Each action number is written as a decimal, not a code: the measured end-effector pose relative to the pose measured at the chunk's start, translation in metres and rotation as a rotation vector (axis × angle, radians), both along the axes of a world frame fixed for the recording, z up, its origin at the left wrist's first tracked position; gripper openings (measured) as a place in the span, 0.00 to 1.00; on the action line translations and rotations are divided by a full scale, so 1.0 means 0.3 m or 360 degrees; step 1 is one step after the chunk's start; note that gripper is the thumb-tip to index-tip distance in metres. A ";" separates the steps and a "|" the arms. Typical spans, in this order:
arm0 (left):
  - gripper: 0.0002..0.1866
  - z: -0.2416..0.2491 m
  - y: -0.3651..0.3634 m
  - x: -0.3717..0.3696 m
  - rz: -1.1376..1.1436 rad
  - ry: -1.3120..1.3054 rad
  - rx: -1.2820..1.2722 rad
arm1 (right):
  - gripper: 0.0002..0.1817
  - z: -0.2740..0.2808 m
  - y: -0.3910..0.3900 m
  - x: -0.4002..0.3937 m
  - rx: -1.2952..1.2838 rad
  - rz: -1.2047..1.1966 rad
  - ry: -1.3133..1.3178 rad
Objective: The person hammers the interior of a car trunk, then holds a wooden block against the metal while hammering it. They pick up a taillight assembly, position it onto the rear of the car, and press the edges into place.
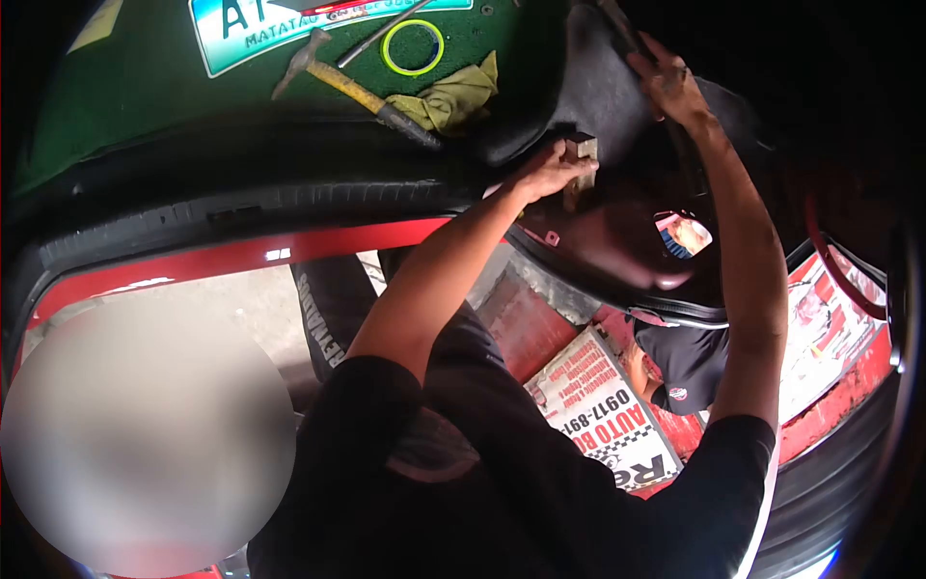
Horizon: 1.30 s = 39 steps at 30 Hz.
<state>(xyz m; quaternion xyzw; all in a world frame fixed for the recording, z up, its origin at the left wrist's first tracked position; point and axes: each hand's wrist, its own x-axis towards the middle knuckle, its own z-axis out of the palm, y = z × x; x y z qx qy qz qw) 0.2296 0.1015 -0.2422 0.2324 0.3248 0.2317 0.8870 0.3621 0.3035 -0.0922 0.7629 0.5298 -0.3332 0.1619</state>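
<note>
My left hand (548,174) pinches a small wooden block (582,154) against the dark inner side of a car's trunk opening. Higher up on the right, my right hand (670,85) is closed around a dark bar-like tool (625,27), whose far end fades into shadow. Between the two hands bulges a black molded panel (608,82). Below the block, the glossy dark body panel (603,241) curves toward me with a bright reflection on it.
On the green trunk carpet (125,125) lie a yellow-handled hammer (355,89), a yellow-green tape roll (386,48), a cloth (463,94), a metal rod (381,34) and a license plate (236,48). A red-edged sill (357,238) crosses before me. A printed sign (608,410) stands below, beside a dark-shirted person (680,362).
</note>
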 end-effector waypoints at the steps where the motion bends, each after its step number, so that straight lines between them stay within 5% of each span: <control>1: 0.34 0.001 -0.019 0.018 0.0035 0.0080 -0.0026 | 0.34 0.008 0.010 0.000 0.0048 -0.0095 0.0080; 3: 0.37 -0.045 -0.042 0.011 -0.0186 -0.0173 -0.0084 | 0.32 0.063 0.016 -0.039 0.0065 -0.0192 0.0159; 5: 0.34 -0.060 -0.035 0.038 -0.0209 0.0181 0.0292 | 0.33 0.215 0.032 -0.162 0.0081 -0.0289 0.0209; 15: 0.29 -0.077 -0.005 0.059 -0.0178 -0.0064 0.0404 | 0.32 0.832 -0.213 -0.386 -0.0037 0.0247 -0.0010; 17: 0.30 -0.045 0.000 0.033 -0.0258 0.0395 0.0612 | 0.32 0.832 -0.226 -0.392 -0.0201 -0.0087 -0.0036; 20: 0.39 -0.111 -0.040 0.097 -0.0150 0.0043 0.0422 | 0.30 0.693 -0.273 -0.260 -0.0362 0.0287 0.0045; 22: 0.38 -0.065 -0.028 0.054 -0.0158 0.0192 0.0499 | 0.28 0.593 -0.329 -0.132 -0.0306 0.0430 0.0168; 25: 0.37 -0.059 -0.008 0.034 -0.0263 0.0175 0.0333 | 0.25 0.506 -0.334 -0.065 -0.0235 0.1286 -0.0188; 27: 0.35 -0.063 -0.033 0.042 -0.0217 0.0547 0.0653 | 0.24 0.475 -0.337 -0.039 -0.0175 0.1837 -0.0441; 28: 0.35 -0.055 -0.029 0.034 -0.0224 0.0537 0.0641 | 0.25 0.529 -0.290 -0.163 -0.0482 0.0986 -0.0300; 30: 0.37 -0.039 0.015 -0.003 -0.0209 0.0093 0.0397 | 0.27 0.603 -0.265 -0.286 -0.0318 0.0873 -0.0211; 33: 0.42 -0.044 0.017 0.001 -0.0294 0.0380 0.0612 | 0.36 0.661 -0.257 -0.340 -0.0049 0.0732 -0.0161; 35: 0.42 -0.079 -0.015 0.044 -0.0235 0.0295 0.0562 | 0.37 0.668 -0.213 -0.422 0.0532 0.0959 -0.0291; 37: 0.41 -0.063 -0.015 0.029 -0.0170 0.0219 0.0504 | 0.35 0.695 -0.201 -0.491 0.0499 0.0166 -0.0326; 39: 0.36 -0.015 0.013 -0.021 -0.0226 0.0455 0.0585 | 0.35 0.677 -0.231 -0.467 0.0529 0.0072 -0.0334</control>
